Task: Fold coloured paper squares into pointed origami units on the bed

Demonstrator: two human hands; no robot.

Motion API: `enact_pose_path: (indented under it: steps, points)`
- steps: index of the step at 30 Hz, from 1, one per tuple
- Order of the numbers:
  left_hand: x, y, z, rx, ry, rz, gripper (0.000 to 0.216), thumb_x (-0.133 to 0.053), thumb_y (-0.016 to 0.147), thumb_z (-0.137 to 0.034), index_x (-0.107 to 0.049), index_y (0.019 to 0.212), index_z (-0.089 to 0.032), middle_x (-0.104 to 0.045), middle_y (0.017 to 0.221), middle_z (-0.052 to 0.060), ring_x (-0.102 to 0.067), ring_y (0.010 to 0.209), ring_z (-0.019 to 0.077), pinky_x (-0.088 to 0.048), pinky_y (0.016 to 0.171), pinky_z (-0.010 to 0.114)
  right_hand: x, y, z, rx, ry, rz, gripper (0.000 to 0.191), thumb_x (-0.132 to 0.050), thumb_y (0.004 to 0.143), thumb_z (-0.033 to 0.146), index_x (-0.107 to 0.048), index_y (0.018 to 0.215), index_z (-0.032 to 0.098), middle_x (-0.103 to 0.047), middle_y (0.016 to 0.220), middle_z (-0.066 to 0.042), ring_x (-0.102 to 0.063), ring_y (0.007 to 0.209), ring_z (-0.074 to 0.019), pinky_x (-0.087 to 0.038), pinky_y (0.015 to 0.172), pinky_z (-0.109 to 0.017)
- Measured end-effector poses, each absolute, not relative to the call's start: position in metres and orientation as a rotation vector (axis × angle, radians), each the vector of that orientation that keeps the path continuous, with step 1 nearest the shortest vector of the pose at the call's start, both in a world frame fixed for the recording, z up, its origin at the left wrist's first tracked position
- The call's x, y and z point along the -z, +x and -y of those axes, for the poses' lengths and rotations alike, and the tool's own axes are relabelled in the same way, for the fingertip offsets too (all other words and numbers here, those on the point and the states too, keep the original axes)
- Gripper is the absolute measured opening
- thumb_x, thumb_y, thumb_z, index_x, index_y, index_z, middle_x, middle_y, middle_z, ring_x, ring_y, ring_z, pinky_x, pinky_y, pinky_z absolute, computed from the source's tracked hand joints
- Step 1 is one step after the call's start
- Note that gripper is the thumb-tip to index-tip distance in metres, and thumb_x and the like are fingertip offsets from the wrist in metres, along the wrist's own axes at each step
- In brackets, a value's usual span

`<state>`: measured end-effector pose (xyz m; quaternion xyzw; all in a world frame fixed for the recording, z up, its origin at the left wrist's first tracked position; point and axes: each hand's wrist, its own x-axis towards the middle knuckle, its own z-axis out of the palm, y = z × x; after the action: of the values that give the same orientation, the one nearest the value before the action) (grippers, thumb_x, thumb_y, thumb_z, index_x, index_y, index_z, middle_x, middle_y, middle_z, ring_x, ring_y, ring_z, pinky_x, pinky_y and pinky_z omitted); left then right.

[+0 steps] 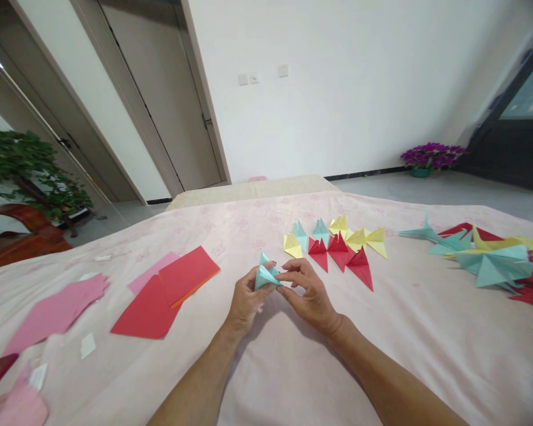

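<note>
A small teal folded paper piece (265, 274) is held between both hands above the pink tablecloth (293, 367). My left hand (245, 300) pinches its left side with thumb and fingers. On the paper's right edge, the fingertips of my right hand (308, 294) are closed. Just behind the hands lies a row of folded yellow, teal and red paper pieces (337, 245).
Flat red sheets (169, 290) and pink sheets (55, 310) lie at left, with small white scraps (87, 345). A pile of folded teal, yellow and red shapes (493, 257) sits at right. Doors, a green plant (22, 171) and purple flowers (430, 157) stand beyond the table.
</note>
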<state>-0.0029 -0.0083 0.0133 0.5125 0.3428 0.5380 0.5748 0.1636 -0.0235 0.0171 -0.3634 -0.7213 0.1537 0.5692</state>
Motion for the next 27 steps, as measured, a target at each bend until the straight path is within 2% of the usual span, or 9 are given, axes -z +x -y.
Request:
enact_pose_path:
  steps: [5,10,17,22,27]
  points:
    - [-0.008,0.0,0.009,-1.258,1.146,-0.729,0.05,-0.081,0.072,-0.028,-0.069,0.119,-0.019,-0.069,0.121,0.011,-0.061,0.113,0.0264,-0.044,0.099,0.036,-0.017,0.165,0.02,-0.43,-0.851,1.733,0.03,-0.068,0.083,0.014,-0.07,0.11,0.029,-0.059,0.101,-0.005,-0.059,0.088,-0.0166,-0.052,0.066,-0.028]
    - [-0.008,-0.001,0.01,-1.218,1.176,-0.7,0.049,-0.079,0.074,-0.027,-0.068,0.121,-0.02,-0.069,0.12,0.011,-0.061,0.112,0.0255,-0.042,0.102,0.038,-0.02,0.168,0.019,-0.382,-0.809,1.744,0.022,-0.066,0.086,0.012,-0.072,0.1,0.026,-0.062,0.096,-0.004,-0.061,0.087,-0.0162,-0.053,0.075,-0.03]
    - [-0.012,-0.009,0.001,-1.295,1.434,-0.745,0.03,-0.079,0.074,-0.027,-0.074,0.103,-0.02,-0.061,0.126,0.01,-0.055,0.12,0.0259,-0.042,0.104,0.037,-0.017,0.171,0.018,-0.287,-0.878,1.804,0.016,-0.062,0.09,0.015,-0.071,0.1,0.024,-0.062,0.09,-0.004,-0.061,0.08,-0.0143,-0.051,0.07,-0.026]
    - [-0.016,-0.02,-0.006,-1.357,1.692,-0.888,0.031,-0.081,0.071,-0.035,-0.075,0.098,-0.022,-0.059,0.109,0.008,-0.058,0.107,0.0233,-0.047,0.095,0.034,-0.015,0.175,0.017,-0.089,-0.957,1.847,0.016,-0.057,0.093,0.017,-0.07,0.1,0.023,-0.064,0.09,-0.006,-0.062,0.08,-0.0156,-0.052,0.07,-0.027]
    - [-0.025,-0.024,-0.004,-1.324,1.763,-0.92,0.03,-0.073,0.079,-0.041,-0.074,0.1,-0.021,-0.062,0.098,0.006,-0.058,0.089,0.019,-0.048,0.079,0.03,-0.018,0.178,0.018,0.065,-1.001,1.913,0.019,-0.052,0.096,0.017,-0.07,0.101,0.021,-0.064,0.088,-0.007,-0.062,0.079,-0.0165,-0.051,0.069,-0.027]
